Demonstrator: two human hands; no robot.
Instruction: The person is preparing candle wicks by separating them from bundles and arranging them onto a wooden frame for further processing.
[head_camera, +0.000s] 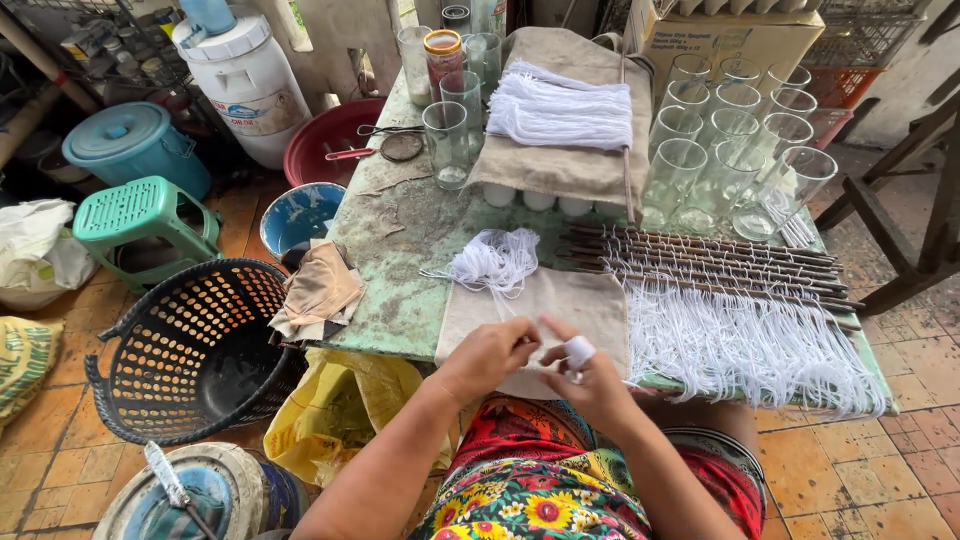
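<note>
Fingers of the left hand (488, 356) pinch shut on a thin white string (533, 340), and the right hand (590, 385), one finger bandaged in white, closes on the same string just beside them, fingertips nearly touching over the beige cloth (560, 300). Beyond the fingers lies a loose bundle of white strings (495, 260) on the worn green table (395, 260). Off past the right hand's fingers, dark sticks (700, 260) trail white strings, with clear glasses (735, 150) farther back and a black basket (190, 350) left of the left hand.
</note>
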